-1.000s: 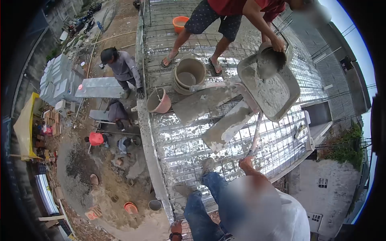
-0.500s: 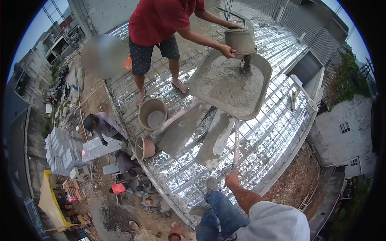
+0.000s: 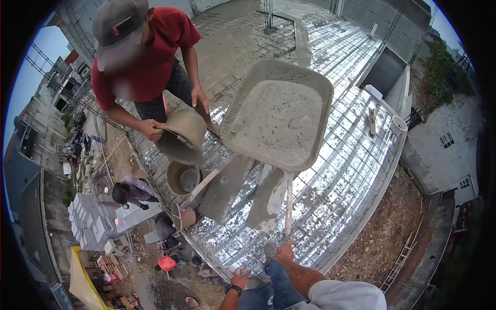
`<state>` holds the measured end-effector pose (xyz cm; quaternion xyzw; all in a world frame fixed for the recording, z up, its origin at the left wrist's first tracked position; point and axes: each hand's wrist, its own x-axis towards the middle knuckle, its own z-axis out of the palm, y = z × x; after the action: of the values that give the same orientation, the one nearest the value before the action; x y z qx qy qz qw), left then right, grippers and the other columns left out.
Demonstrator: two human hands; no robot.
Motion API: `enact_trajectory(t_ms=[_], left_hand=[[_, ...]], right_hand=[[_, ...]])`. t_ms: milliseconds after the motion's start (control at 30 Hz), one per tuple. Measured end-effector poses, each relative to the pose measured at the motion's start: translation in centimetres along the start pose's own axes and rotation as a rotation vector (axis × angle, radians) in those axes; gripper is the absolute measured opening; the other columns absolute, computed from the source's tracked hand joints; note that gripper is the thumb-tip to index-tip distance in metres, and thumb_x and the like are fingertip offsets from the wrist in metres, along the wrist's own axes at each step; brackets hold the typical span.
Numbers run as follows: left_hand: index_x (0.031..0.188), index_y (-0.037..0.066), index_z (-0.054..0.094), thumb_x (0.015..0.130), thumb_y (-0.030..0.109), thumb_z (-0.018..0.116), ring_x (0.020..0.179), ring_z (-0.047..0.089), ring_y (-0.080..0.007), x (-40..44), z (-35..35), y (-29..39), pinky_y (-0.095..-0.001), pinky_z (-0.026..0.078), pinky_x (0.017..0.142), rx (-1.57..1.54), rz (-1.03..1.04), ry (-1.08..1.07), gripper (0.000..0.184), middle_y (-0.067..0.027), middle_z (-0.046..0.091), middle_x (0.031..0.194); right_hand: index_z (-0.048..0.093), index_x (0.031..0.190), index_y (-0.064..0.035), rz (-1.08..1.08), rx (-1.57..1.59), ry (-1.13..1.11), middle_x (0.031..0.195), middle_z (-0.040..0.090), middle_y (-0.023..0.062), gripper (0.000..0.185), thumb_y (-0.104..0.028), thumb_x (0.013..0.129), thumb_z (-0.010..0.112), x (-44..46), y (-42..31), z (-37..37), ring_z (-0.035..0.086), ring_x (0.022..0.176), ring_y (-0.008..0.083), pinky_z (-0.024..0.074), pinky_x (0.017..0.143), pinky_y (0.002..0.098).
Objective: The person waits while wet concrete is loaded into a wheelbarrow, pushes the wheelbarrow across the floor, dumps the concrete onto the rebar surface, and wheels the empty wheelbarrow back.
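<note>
My right hand (image 3: 284, 251) is wrapped round the end of a wheelbarrow handle (image 3: 288, 209). The wheelbarrow (image 3: 223, 126) stands ahead of me, its tray holding wet grey concrete (image 3: 276, 116). My left hand (image 3: 240, 277), with a dark watch (image 3: 236, 289) at the wrist, is low in front of my legs; its fingers look curled and nothing shows in them. The other handle (image 3: 204, 186) lies beyond it, untouched. Across the wheelbarrow, a co-worker in a red shirt (image 3: 168, 36) holds a tilted bucket (image 3: 188, 126) by the rim with one hand.
Two mortar-smeared boards (image 3: 225, 191) lie under the wheelbarrow on a rebar grid (image 3: 341, 175) over shiny sheeting. A bucket (image 3: 175, 178) and a smaller reddish bucket (image 3: 185, 217) stand near the left slab edge, with a drop beyond. People (image 3: 134, 192) are at ground level below.
The co-worker's bucket has moved left, from above the wheelbarrow tray to beside it; the pouring has stopped and one hand has let go. My left hand has come into view.
</note>
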<state>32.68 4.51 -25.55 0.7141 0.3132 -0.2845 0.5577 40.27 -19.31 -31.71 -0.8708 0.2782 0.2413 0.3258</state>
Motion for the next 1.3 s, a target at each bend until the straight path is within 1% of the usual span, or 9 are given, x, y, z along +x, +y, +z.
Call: enact_trajectory(t_ms=[167, 333, 533, 700, 967, 1033, 1100, 1200, 1300], left_hand=[[0.121, -0.001, 0.052, 0.082, 0.029, 0.068, 0.098, 0.064, -0.0212, 0.8, -0.8, -2.9, -0.0323, 0.050, 0.083, 0.313, -0.099, -0.068, 0.052, -0.0140, 0.066, 0.109], [0.120, 0.004, 0.056, 0.076, 0.045, 0.070, 0.098, 0.065, -0.0243, 1.7, -3.2, -9.9, -0.0337, 0.049, 0.086, 0.362, -0.185, -0.047, 0.061, -0.0135, 0.068, 0.106], [0.120, 0.003, 0.055, 0.079, 0.036, 0.070, 0.099, 0.065, -0.0212, 0.5, -5.9, -9.2, -0.0328, 0.049, 0.088, 0.182, -0.235, -0.079, 0.055, -0.0108, 0.068, 0.106], [0.122, 0.001, 0.053, 0.081, 0.030, 0.070, 0.096, 0.065, -0.0180, 1.3, -8.3, -8.1, -0.0308, 0.050, 0.085, 0.247, -0.170, -0.117, 0.054, -0.0084, 0.069, 0.105], [0.126, 0.003, 0.050, 0.077, 0.037, 0.072, 0.097, 0.065, -0.0213, 0.9, -16.1, -10.7, -0.0338, 0.050, 0.086, 0.227, -0.229, -0.055, 0.064, -0.0098, 0.067, 0.107], [0.127, 0.004, 0.048, 0.076, 0.040, 0.072, 0.098, 0.064, -0.0235, 0.2, -18.8, -11.4, -0.0345, 0.050, 0.087, 0.305, -0.366, -0.040, 0.068, -0.0108, 0.067, 0.106], [0.128, 0.003, 0.045, 0.075, 0.045, 0.071, 0.101, 0.063, -0.0285, 0.5, -21.0, -15.0, -0.0364, 0.049, 0.087, 0.561, -0.309, 0.018, 0.072, -0.0133, 0.067, 0.107], [0.128, 0.010, 0.048, 0.083, 0.045, 0.063, 0.099, 0.062, -0.0308, 0.2, -23.7, -19.6, -0.0443, 0.048, 0.086, 0.531, -0.317, 0.015, 0.059, -0.0084, 0.067, 0.108], [0.123, 0.010, 0.052, 0.084, 0.042, 0.062, 0.101, 0.061, -0.0303, -2.2, -25.6, -19.8, -0.0414, 0.047, 0.089, 0.356, -0.329, 0.046, 0.052, -0.0061, 0.066, 0.111]], right_hand=[[0.028, 0.126, 0.0006, 0.004, 0.093, 0.032, 0.087, 0.058, 0.0167, 0.063, -0.048, 0.089, 0.044, 0.0, -0.8, -0.7, 0.061, 0.079, 0.0308, 0.0500, 0.065, 0.0394], [0.051, 0.112, -0.0164, 0.758, 1.243, -0.098, 0.076, 0.054, 0.0032, 0.058, -0.067, 0.091, 0.032, 0.2, -2.9, -1.8, 0.059, 0.068, 0.0179, 0.0495, 0.051, 0.0294], [0.043, 0.112, 0.0021, -0.065, 0.026, 0.085, 0.076, 0.060, 0.0138, 0.062, -0.056, 0.089, 0.045, 0.2, 0.4, 0.2, 0.062, 0.068, 0.0311, 0.0507, 0.058, 0.0410], [0.031, 0.118, 0.0060, -0.071, -0.162, 0.237, 0.071, 0.060, 0.0187, 0.058, -0.030, 0.085, 0.062, -0.6, -1.1, -0.2, 0.063, 0.068, 0.0340, 0.0505, 0.058, 0.0410], [0.027, 0.125, 0.0063, -0.033, -0.262, 0.136, 0.090, 0.062, 0.0206, 0.062, -0.027, 0.084, 0.060, 0.8, -0.5, 0.0, 0.064, 0.084, 0.0393, 0.0513, 0.077, 0.0392], [0.023, 0.128, 0.0103, -0.294, -0.926, -0.120, 0.098, 0.059, 0.0252, 0.068, -0.030, 0.085, 0.057, 4.3, 3.5, 1.0, 0.063, 0.088, 0.0396, 0.0500, 0.082, 0.0399], [0.017, 0.129, 0.0199, 0.055, -0.389, -0.072, 0.107, 0.056, 0.0322, 0.077, -0.033, 0.087, 0.052, 0.8, -2.7, -1.3, 0.060, 0.098, 0.0396, 0.0454, 0.092, 0.0402], [0.027, 0.131, 0.0200, -0.239, -0.629, 0.196, 0.105, 0.063, 0.0260, 0.073, -0.036, 0.090, 0.051, 6.8, 6.9, 2.8, 0.064, 0.094, 0.0365, 0.0447, 0.091, 0.0467], [0.011, 0.133, 0.0207, -0.084, -0.838, -0.182, 0.126, 0.045, 0.0358, 0.082, -0.026, 0.083, 0.056, 13.8, 14.9, 5.3, 0.051, 0.115, 0.0419, 0.0393, 0.101, 0.0400]])
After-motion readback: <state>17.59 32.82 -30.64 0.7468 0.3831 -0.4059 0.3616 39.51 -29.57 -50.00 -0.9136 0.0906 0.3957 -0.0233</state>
